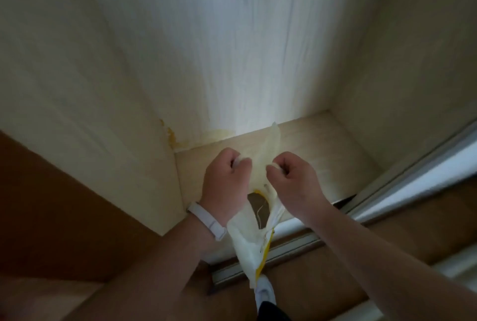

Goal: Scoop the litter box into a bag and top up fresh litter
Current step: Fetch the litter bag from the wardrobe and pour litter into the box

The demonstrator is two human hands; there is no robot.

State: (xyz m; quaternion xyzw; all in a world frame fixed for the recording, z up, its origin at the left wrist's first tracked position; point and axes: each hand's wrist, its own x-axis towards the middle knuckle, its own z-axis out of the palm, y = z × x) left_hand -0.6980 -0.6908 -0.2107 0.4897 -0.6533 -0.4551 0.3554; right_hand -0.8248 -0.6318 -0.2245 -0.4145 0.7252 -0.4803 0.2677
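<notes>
A thin whitish plastic bag with a yellow stripe hangs between my hands in front of an open cabinet. My left hand pinches one side of the bag's mouth and my right hand pinches the other side, both fisted on the film. The mouth gapes a little between them, showing a dark opening. A flap of the bag sticks up above my fingers. A white band sits on my left wrist. No litter box, scoop or litter is in view.
The pale wood cabinet has a light floor panel with yellowish stains in its back left corner. A sliding-door track runs along the cabinet's front. A door frame stands at right. My white shoe rests on the brown floor.
</notes>
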